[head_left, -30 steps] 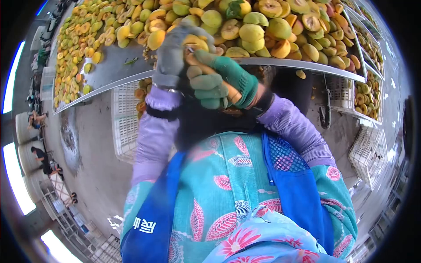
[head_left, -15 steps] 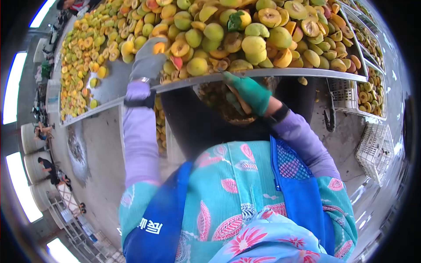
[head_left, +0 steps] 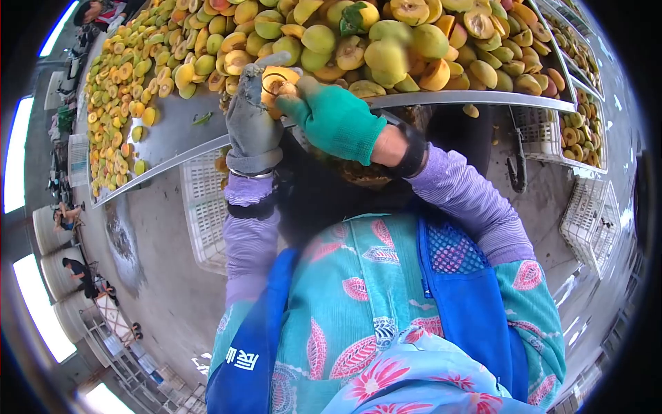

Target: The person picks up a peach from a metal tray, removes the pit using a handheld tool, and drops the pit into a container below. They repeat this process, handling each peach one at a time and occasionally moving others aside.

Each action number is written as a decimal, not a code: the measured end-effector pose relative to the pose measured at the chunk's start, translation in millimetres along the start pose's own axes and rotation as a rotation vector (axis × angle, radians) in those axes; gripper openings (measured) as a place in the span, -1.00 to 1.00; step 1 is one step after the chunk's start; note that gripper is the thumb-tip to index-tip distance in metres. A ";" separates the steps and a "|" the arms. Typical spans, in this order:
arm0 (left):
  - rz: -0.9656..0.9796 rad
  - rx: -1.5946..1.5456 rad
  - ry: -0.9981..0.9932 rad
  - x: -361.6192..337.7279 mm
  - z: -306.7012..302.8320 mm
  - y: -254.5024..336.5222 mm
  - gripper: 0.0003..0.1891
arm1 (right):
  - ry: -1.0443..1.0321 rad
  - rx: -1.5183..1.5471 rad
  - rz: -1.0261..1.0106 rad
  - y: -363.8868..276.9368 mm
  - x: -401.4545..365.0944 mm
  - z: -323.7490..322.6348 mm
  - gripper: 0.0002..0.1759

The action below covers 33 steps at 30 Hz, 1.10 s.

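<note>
In front of the table edge, my left hand (head_left: 254, 121), in a grey glove, is closed around a halved apricot (head_left: 277, 81), its orange cut face turned up. My right hand (head_left: 338, 123), in a green glove, meets it from the right, fingers curled round the tan handle of a pitting tool (head_left: 307, 85). A thin dark loop lies over the apricot's cut face; the rest of the tool is hidden by glove and fruit. Heaped behind both hands are many apricots (head_left: 317, 39), some halved and some seemingly whole.
The metal table (head_left: 183, 124) has a raised front rim. White crates stand below left (head_left: 203, 207) and at right (head_left: 589, 224); another crate (head_left: 583, 134) holds halved fruit. A dark hook-like thing (head_left: 516, 172) hangs at right. Seated people (head_left: 79, 272) are far left.
My left hand has come off the heap toward me, now holding an apricot half. My right hand has risen from below the table rim, bringing the tool against the fruit.
</note>
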<state>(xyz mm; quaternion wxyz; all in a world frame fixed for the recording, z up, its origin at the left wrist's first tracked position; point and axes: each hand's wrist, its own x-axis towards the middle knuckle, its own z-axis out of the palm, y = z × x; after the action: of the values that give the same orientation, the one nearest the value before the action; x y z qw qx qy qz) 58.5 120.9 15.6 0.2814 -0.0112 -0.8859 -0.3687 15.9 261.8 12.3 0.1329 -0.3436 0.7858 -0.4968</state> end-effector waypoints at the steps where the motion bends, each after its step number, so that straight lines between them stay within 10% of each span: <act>1: -0.036 -0.055 0.018 -0.5 3.4 -0.1 -0.72 | 0.015 0.004 -0.006 2.4 0.3 0.4 -0.46; 14: -0.340 -0.506 0.095 8.3 17.2 -0.3 -0.67 | 0.083 0.047 0.020 24.8 0.8 11.4 -0.56; 21: -0.083 -0.236 0.052 1.2 21.9 10.9 -0.65 | 0.256 0.392 0.083 10.9 -23.5 30.4 -0.57; 25: -0.203 -0.613 0.276 -7.3 34.1 14.7 -0.67 | -0.131 0.990 0.569 -15.7 -14.6 -1.7 -0.55; 30: -0.437 -0.695 0.172 3.8 26.5 16.3 -0.67 | -0.062 0.660 0.189 -3.7 -19.8 16.6 -0.60; 33: -0.605 -0.681 -0.042 14.8 21.6 13.1 -0.67 | -0.288 1.090 0.741 -20.7 -15.5 -17.0 -0.64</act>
<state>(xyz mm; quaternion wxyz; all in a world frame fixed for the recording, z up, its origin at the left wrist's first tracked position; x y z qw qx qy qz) 38.4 141.9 19.3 0.1235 0.1486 -0.6830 -0.7045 26.3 278.3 36.3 0.5522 0.0019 0.4632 -0.6931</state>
